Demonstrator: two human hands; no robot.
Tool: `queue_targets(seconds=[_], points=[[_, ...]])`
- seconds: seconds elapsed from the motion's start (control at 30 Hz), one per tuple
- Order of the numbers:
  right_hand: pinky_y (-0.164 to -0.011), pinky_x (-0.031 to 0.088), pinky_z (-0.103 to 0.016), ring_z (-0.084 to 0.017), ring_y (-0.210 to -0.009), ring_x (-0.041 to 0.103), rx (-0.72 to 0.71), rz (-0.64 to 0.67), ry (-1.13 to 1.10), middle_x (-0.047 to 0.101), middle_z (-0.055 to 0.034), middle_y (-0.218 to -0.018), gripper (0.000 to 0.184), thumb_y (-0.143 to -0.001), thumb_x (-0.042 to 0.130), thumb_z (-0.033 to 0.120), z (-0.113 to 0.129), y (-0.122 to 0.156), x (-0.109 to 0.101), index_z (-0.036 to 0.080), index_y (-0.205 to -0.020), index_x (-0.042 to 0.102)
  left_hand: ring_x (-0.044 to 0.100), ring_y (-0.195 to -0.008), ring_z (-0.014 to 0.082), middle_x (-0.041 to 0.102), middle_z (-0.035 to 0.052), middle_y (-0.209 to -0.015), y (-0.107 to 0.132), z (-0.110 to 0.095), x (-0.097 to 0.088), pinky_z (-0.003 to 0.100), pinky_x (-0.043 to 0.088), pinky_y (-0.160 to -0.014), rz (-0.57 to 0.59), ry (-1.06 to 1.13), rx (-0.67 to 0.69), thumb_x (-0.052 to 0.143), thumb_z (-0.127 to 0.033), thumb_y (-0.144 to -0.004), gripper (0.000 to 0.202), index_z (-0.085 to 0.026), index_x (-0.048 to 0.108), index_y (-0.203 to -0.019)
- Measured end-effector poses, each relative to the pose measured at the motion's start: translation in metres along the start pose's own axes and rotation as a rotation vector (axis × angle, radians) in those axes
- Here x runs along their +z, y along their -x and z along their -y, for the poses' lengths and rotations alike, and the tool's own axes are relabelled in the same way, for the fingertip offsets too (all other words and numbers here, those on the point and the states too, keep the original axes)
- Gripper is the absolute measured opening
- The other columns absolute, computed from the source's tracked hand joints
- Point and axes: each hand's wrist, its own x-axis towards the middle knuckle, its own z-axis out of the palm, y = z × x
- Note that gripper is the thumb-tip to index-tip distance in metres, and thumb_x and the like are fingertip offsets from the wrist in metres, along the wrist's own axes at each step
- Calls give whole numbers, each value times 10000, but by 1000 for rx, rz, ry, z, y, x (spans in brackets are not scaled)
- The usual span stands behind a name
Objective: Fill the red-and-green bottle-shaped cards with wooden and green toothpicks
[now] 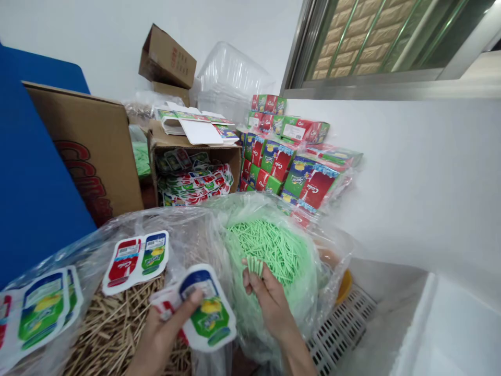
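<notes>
Pinching a few green sticks [254, 265] in our right hand [270, 297] above the bagged green pile [274, 245], we should keep them aligned while our left hand [164, 329] grips the flat printed packet [205, 308] beside them.

The left hand [160, 334] holds a flat packet [205, 308] of glossy printed card, and the right hand [270, 300] pinches a few thin green sticks [254, 265] that look like matt plastic, over a heap of the same sticks [274, 245] in a clear, crinkled plastic bag [235, 214] with a shiny film. Beside it lie pale wooden sticks [113, 329], dry and rough-looking, under more thin film. Behind stand brown matt cardboard boxes [90, 141], glossy printed cartons [309, 183] wrapped in shiny film, clear stiff plastic trays [230, 73], a smooth matt white wall [422, 177] and a brushed metal window frame [376, 86].
</notes>
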Motion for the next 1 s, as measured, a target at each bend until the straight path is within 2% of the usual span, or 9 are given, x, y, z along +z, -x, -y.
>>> queue_targets(seconds=[0.03,0.1,0.2,0.3,0.43,0.57,0.7,0.9,1.0], points=[[-660,442,-250,-139,-641,508,-31,35,89,565,11,-725,318,-875,510,489,0,6,4,249,-1042,633,702,-721,277,762,32,-743,3,1,-11,319,584,-631,-98,48,14,836,-424,-516,553,-143,676,-964],[-693,459,-268,-160,-677,540,-64,105,229,591,-7,-771,344,-916,435,464,-2,18,14,278,-1161,588,717,-696,290,769,22,-703,11,3,-33,319,599,-593,-215,91,3,855,-404,-490,573,-147,671,-968],[-819,465,-308,-192,-797,593,-107,186,349,638,-39,-938,345,-937,400,411,-7,38,31,316,-1228,560,724,-640,291,762,16,-633,26,11,-59,312,603,-544,-328,78,-104,858,-350,-496,466,-138,679,-871],[-905,439,-343,-225,-939,596,-126,191,334,637,-40,-1090,334,-924,423,426,-18,55,51,354,-1212,577,725,-620,289,756,13,-606,45,22,-79,310,597,-519,-426,88,-159,862,-325,-484,401,-145,667,-785],[-808,486,-345,-217,-790,606,-33,249,222,662,-42,-895,346,-912,421,480,-40,73,79,359,-1188,592,710,-537,259,734,4,-538,64,33,-99,272,573,-478,-464,47,-151,865,-377,-466,369,-159,648,-671],[-774,491,-328,-194,-728,588,-25,346,163,648,-45,-847,355,-925,401,459,-68,82,96,335,-1210,574,689,-491,236,721,10,-509,74,43,-111,253,550,-467,-472,1,-101,846,-408,-490,332,-158,642,-568],[-733,495,-305,-180,-724,587,-38,447,178,638,-50,-853,375,-950,365,417,-92,85,100,291,-1257,540,669,-471,225,705,14,-495,77,49,-115,257,537,-462,-475,-29,-63,826,-434,-511,339,-142,662,-560],[-733,478,-275,-158,-729,576,-27,426,182,622,-34,-832,386,-964,349,417,-103,88,98,252,-1269,520,597,-434,177,642,-3,-457,75,63,-117,238,495,-433,-473,-82,-55,761,-562,-525,431,-149,635,-525],[-735,469,-272,-157,-734,573,3,373,153,615,-26,-824,377,-953,370,452,-101,90,96,263,-1226,549,587,-489,174,637,-4,-496,73,71,-117,234,492,-460,-452,-136,-9,744,-551,-560,408,-158,636,-543]])
